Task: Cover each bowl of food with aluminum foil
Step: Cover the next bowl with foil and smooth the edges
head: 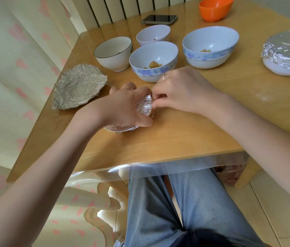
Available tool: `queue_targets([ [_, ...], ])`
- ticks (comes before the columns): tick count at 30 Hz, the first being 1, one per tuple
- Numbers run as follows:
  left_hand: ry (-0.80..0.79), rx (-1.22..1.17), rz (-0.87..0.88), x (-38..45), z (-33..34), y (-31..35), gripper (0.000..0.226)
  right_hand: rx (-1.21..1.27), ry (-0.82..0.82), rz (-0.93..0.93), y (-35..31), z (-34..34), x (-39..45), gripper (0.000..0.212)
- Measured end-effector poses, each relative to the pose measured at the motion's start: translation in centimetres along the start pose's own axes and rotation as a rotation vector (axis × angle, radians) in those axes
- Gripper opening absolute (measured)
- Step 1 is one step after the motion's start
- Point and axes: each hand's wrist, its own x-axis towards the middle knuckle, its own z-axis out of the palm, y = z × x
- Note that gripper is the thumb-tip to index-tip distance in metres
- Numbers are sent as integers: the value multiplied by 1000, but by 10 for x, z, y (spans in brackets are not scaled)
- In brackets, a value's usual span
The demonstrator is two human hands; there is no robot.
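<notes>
On the wooden worktop (167,136), close to its near edge and left of centre, sits a small foil-wrapped bowl (121,128), mostly hidden under the left hand (122,106). That hand lies over the top of it, fingers curled down around the far and right sides, thumb pressed against the foil at the near right rim; its grip is closed around the bowl. The foil (145,106) shows as a crinkled silver patch between the two hands and as a band along the bowl's near side; the bowl seems to stand upright on its base, though the hand covers too much to be sure. Being round, it has no plain long axis. The right hand (181,91), a ring on one finger, comes in from the right with fingertips bunched in a narrow grip, pinching the foil's edge at the bowl's right side. Just left of the bowl lies a loose crumpled foil sheet (77,86), flat, reaching the worktop's left edge. Beyond the hands stand four open bowls: a floral bowl (154,61) with food just behind the right hand, a black-rimmed white bowl (113,52) to its left, a plain white bowl (153,35) further back, and a large floral bowl (210,48) to the right. At far right sits a foil-covered bowl (287,52). At the back are a phone (160,19) and an orange bowl (215,8).
</notes>
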Motion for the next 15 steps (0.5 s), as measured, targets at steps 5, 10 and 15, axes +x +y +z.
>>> queue_targets([
  [5,6,5,-4,-1,0,0,59,30,16,10,-3,2,-10,18],
  [10,18,0,-26,-2,1,1,72,272,137,168,-5,-1,-23,21],
  [15,27,-16,-48,-3,0,1,77,270,68,223,-24,16,-28,53],
])
